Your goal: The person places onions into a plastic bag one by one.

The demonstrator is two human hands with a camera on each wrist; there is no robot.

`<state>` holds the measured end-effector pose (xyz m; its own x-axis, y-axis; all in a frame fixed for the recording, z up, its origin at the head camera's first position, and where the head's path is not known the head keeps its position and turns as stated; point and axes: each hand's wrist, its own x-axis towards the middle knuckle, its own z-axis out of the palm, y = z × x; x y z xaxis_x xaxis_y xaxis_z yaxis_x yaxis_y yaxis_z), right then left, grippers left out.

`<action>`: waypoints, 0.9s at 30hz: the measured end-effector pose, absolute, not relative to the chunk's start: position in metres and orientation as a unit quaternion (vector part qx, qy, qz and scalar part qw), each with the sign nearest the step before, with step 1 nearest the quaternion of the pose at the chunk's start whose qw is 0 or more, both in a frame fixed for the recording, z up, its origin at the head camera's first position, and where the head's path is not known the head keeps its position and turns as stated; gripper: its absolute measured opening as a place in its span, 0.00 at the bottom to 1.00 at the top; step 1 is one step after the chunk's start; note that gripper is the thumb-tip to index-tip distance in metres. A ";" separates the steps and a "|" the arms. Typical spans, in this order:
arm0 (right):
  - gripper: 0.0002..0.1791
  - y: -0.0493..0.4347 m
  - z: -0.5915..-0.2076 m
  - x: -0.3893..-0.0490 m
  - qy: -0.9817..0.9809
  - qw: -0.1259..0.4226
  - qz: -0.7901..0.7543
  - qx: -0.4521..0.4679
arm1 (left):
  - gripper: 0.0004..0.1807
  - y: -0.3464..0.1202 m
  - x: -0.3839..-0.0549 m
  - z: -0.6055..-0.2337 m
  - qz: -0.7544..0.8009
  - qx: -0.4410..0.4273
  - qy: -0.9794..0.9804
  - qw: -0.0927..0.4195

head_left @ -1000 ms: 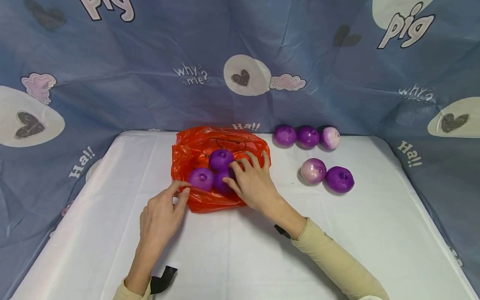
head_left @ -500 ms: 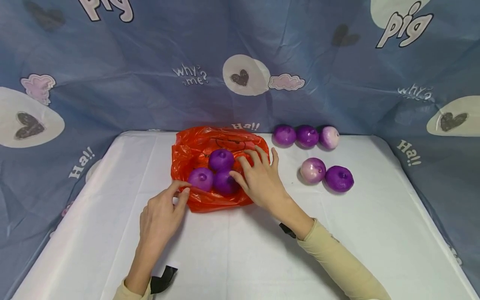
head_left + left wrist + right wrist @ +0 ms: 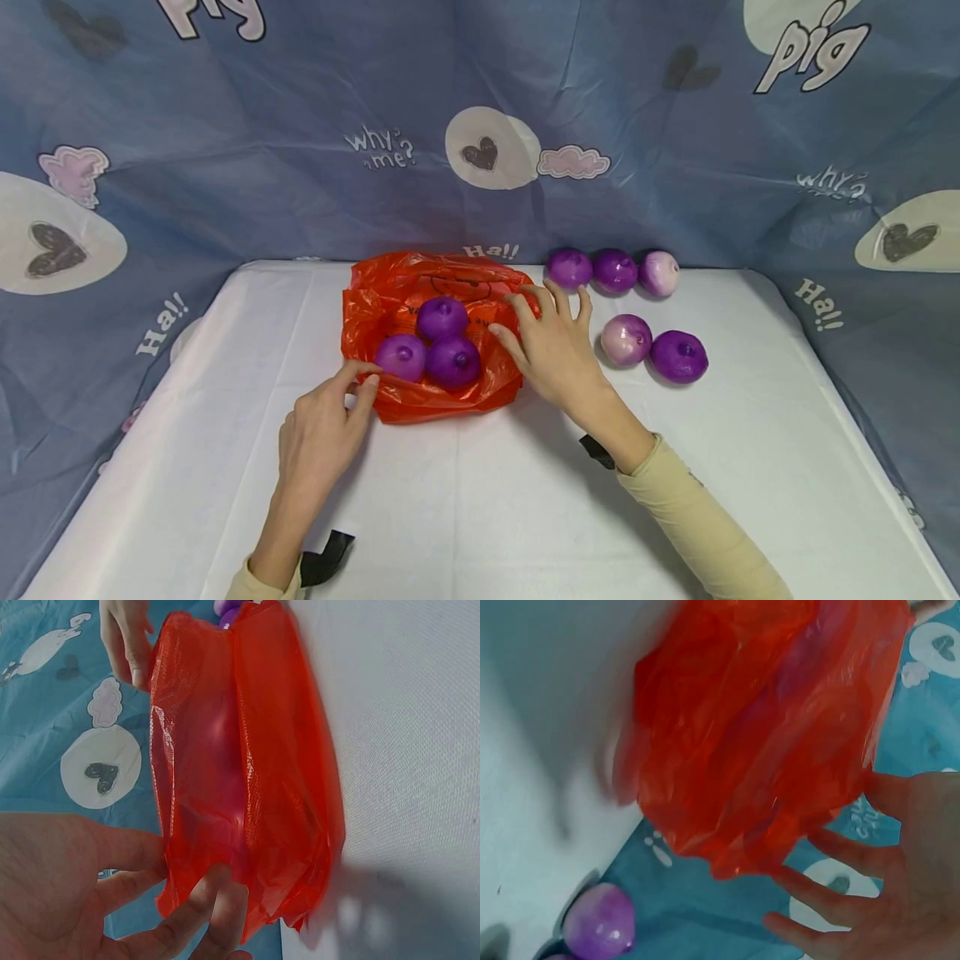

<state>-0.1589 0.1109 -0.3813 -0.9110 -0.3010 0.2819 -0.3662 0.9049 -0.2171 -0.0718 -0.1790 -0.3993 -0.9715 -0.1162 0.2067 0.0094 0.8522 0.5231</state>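
Note:
A red plastic bag (image 3: pixel 442 408) lies with its mouth open on the white table, and three purple onions (image 3: pixel 453 362) sit together inside it. My left hand (image 3: pixel 321 433) pinches the bag's rim at the near left corner; in the left wrist view its fingers (image 3: pixel 225 915) show against the bag's red side. Over the bag's right edge is my right hand (image 3: pixel 558 354), fingers spread and slightly bent, holding no onion. In the right wrist view its fingertips (image 3: pixel 787 877) are right at the bag's edge.
Three onions (image 3: pixel 615 272) stand in a row at the table's back, right of the bag. A pair of onions (image 3: pixel 678 358), one pale and one dark, lies nearer on the right. A blue printed cloth (image 3: pixel 300 192) hangs behind the table (image 3: pixel 465 517).
My right hand has drawn back to the right, off the nearest onion in the bag, which now shows fully. The left hand stays at the same corner of the bag.

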 end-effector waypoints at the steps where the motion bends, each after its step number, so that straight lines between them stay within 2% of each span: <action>1: 0.30 0.113 -0.380 -0.160 -0.969 0.120 0.134 0.168 | 0.10 -0.179 -0.072 -0.399 -0.271 0.028 -0.955 0.116; 9: 0.29 0.139 -0.377 -0.166 -0.979 0.096 0.132 0.122 | 0.10 -0.179 -0.072 -0.399 -0.273 0.028 -0.954 0.118; 23: 0.29 0.185 -0.394 -0.168 -0.990 0.069 0.098 0.077 | 0.11 -0.179 -0.072 -0.400 -0.270 0.032 -0.956 0.108; 27: 0.31 0.197 -0.394 -0.167 -0.993 0.042 0.095 0.058 | 0.11 -0.178 -0.072 -0.400 -0.269 0.032 -0.957 0.107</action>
<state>-0.1670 0.1971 -0.3939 -0.9899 -0.1066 0.0934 -0.1223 0.9753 -0.1838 -0.0721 -0.1782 -0.4004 -0.9750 -0.1189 0.1876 -0.0037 0.8531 0.5217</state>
